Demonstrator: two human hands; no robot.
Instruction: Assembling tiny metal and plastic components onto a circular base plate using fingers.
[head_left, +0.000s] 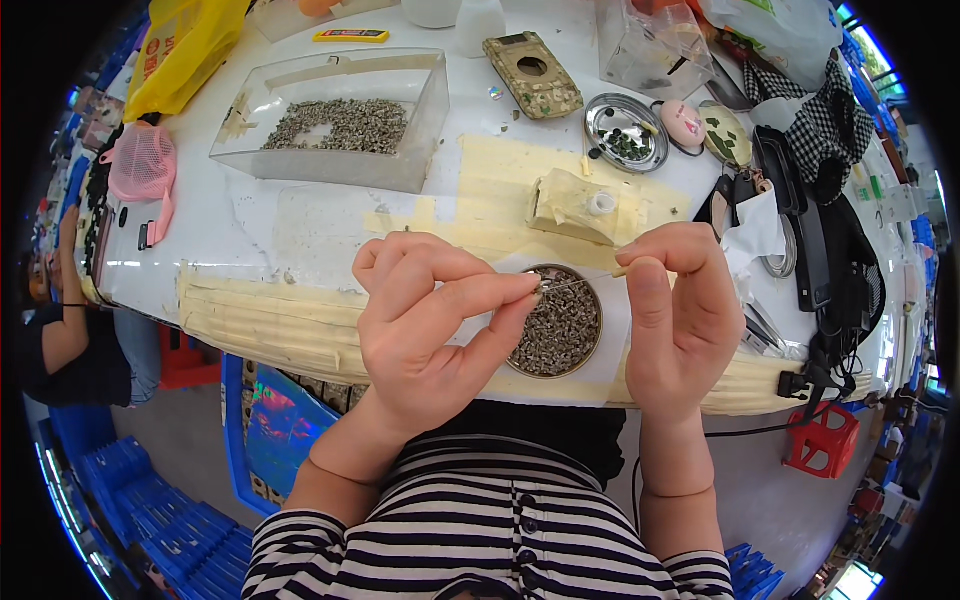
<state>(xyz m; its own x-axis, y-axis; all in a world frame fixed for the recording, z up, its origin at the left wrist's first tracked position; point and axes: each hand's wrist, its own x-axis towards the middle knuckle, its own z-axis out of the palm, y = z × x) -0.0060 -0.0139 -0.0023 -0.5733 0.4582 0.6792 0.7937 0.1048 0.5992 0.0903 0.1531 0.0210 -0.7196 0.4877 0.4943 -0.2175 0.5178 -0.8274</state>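
From where I stand, the right grip (685,320) is narrow, thumb and forefinger closed on the tan end of a thin needle-like tool (585,281). The tool reaches across to the left grip (425,335), its fingertips pinched on a tiny piece (541,285) too small for me to identify. Both are held above a round tin (601,325) full of small grey metallic bits, near the edge of the white worktop (250,235). Beyond the tin sits a tape-covered block (565,208); farther left, a clear box (432,120) holds similar bits.
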